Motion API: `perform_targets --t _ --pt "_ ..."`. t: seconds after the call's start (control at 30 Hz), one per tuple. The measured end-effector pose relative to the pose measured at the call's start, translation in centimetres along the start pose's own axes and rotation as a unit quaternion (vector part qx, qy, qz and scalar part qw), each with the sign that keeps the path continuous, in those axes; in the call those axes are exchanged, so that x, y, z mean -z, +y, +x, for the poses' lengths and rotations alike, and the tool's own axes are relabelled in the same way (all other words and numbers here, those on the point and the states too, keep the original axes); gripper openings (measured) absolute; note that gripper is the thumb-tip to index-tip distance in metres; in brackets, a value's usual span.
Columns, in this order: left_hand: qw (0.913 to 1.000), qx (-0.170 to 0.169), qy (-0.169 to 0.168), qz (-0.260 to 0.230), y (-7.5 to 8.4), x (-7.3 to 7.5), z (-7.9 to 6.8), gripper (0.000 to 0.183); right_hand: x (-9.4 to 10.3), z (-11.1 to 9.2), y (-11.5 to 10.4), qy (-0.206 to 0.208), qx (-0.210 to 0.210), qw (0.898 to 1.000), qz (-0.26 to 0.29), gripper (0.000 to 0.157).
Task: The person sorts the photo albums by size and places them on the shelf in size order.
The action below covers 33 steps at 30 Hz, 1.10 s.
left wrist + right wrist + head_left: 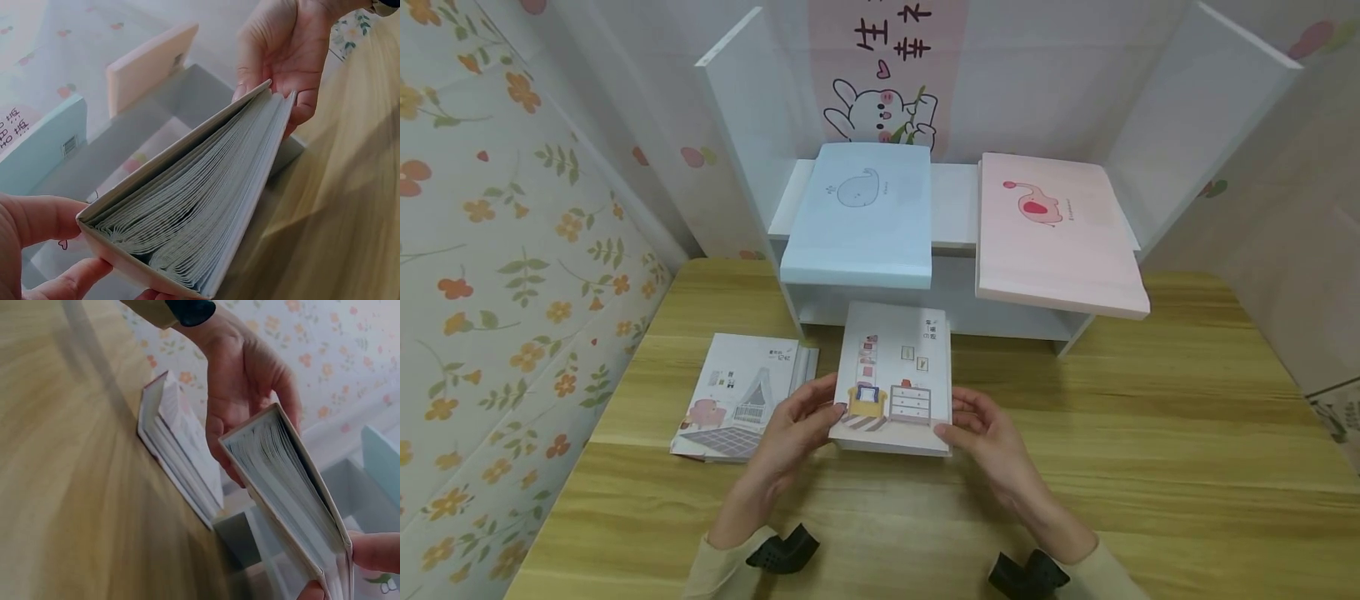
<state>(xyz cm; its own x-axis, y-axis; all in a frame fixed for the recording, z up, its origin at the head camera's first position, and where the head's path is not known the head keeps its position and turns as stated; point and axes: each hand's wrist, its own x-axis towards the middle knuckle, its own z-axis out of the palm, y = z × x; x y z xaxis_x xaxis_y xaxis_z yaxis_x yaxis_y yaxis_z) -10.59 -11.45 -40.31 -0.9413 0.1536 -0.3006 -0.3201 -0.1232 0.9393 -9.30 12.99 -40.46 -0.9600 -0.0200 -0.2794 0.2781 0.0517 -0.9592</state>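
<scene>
A thick white photo album [887,354] with a drawn armchair and chest of drawers on its cover is held just in front of the white shelf. My left hand [797,429] grips its left edge, thumb on the cover and fingers beneath. On the opposite edge, my right hand [992,442] holds it the same way. In the left wrist view the album [187,200] is tilted, its many thin pages fanned between the covers. Another white album [737,396], with a pink animal and a tent drawn on it, lies on the table beside my left hand.
A white shelf [955,204] with tall side panels stands at the back of the wooden table [1165,417]. On its upper board lie a light blue album [865,225] and a pink album [1060,242], both jutting past the front edge. A flowered cloth [512,333] hangs at the left.
</scene>
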Motion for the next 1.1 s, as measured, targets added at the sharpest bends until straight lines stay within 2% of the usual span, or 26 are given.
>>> perform_targets --t 0.23,0.53,0.93,1.1 --pt "0.9998 -0.004 -0.009 -0.019 0.8 0.0 1.3 0.051 0.8 1.3 -0.6 -0.046 0.019 0.999 0.017 0.056" --pt "0.9983 0.012 -0.018 -0.055 1.3 0.1 3.2 0.055 1.5 3.2 -1.0 -0.091 0.036 0.995 0.028 0.067" --pt "0.9907 0.000 -0.011 -0.136 1.4 0.3 5.6 0.051 0.7 6.2 -1.0 -0.070 0.021 0.995 0.064 0.070" --pt "0.9883 -0.008 0.006 -0.152 1.1 0.5 6.2 0.051 0.5 7.2 -0.6 -0.064 0.024 0.995 0.077 0.066"
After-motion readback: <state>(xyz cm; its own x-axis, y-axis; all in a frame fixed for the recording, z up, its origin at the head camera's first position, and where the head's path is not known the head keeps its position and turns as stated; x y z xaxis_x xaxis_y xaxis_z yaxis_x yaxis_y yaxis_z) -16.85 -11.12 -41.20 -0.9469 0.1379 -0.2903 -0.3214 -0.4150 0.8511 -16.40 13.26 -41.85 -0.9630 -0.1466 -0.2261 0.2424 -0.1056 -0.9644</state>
